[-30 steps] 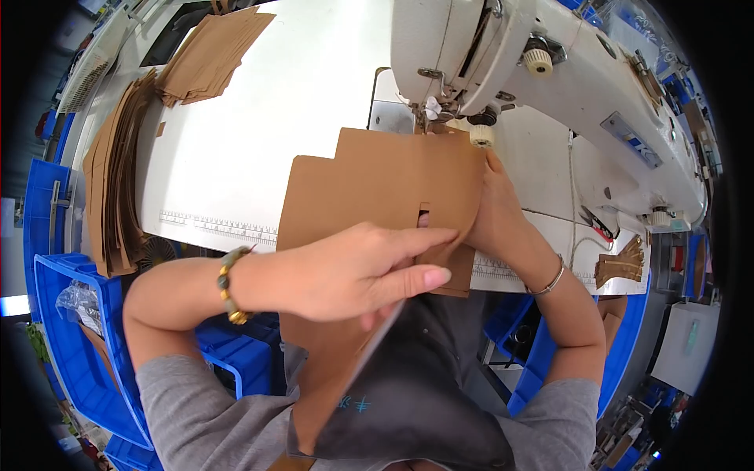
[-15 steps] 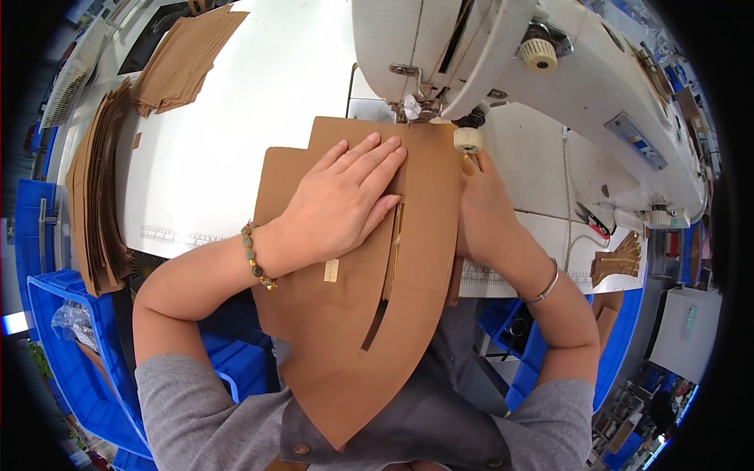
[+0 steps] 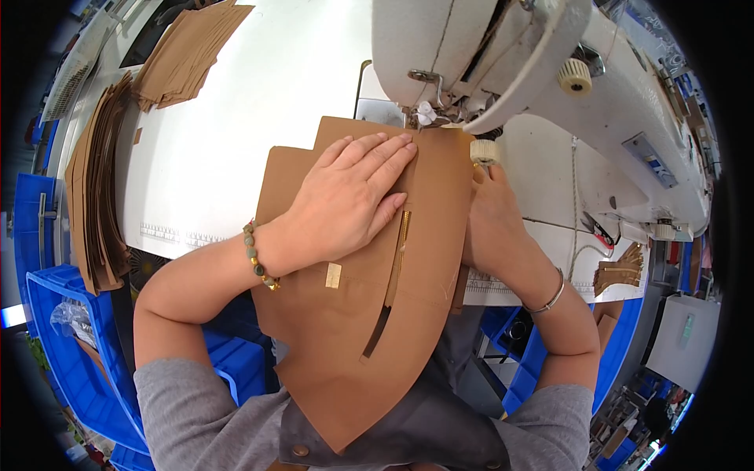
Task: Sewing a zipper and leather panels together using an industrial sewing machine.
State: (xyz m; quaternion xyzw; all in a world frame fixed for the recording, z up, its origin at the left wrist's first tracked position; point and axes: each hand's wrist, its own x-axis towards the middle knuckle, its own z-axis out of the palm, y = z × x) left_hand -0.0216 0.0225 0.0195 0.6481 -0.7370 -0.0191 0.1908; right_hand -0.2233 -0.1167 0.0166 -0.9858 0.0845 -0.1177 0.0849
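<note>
A large brown panel (image 3: 345, 345), leather-like with a pointed lower end, lies under the needle area of a white sewing machine (image 3: 471, 47). A narrow slot in it shows a gold-toothed zipper (image 3: 404, 231), and a small pale tag (image 3: 334, 275) sits to the slot's left. My left hand (image 3: 353, 192) rests flat on the panel, fingers stretched toward the presser foot. At the panel's right edge, below a cream knob, my right hand (image 3: 496, 216) has its fingers drawn together. The panel's edge partly covers that hand, hiding what it grips.
Stacks of brown pieces (image 3: 188, 59) and a hanging brown bundle (image 3: 98, 188) occupy the left. Small scissors (image 3: 598, 229) and brown strips (image 3: 620, 271) lie at right. Blue bins (image 3: 75, 345) stand below the white table (image 3: 259, 71), whose front edge carries a ruler.
The machine head and the panel's upper end appear slightly further right in the view. Both hands shift a little with the panel, the left still flat on it.
</note>
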